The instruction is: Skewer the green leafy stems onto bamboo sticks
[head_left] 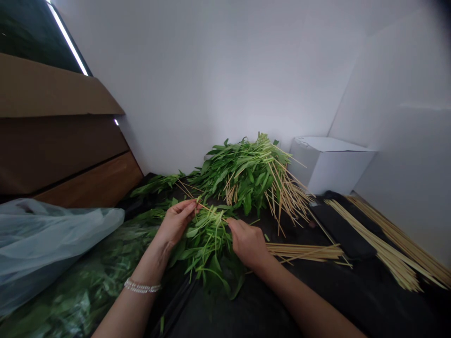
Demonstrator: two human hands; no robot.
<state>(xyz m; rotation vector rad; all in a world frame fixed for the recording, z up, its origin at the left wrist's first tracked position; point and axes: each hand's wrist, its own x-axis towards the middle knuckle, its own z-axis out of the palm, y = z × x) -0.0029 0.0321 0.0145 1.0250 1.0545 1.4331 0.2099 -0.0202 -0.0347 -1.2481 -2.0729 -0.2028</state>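
The left hand (pixel 179 218) pinches one end of a thin stick (pixel 203 206) between thumb and fingertips; the right hand (pixel 248 239) has its fingers curled together at the other end, the exact grip partly hidden. Between the two sets of fingers, pale stems lie along the stick, and a leafy bunch (pixel 207 239) hangs below it. A beaded bracelet (pixel 141 286) circles the wrist behind the left fingers.

Just to the right of the right fingers, loose sticks (pixel 306 252) lie on the black surface (pixel 275 300). Beyond both hands sits a heap of greens (pixel 243 164) with many stick ends poking out. Right of that, farther from the fingers, stands a white box (pixel 306 164), its contents hidden under the top; pale sticks (pixel 384 244) lie nearer. Left of the left fingers, more greens show through clear plastic (pixel 105 267), beside a crumpled whitish bag (pixel 52 230). Farthest out is brown cardboard (pixel 52 89).
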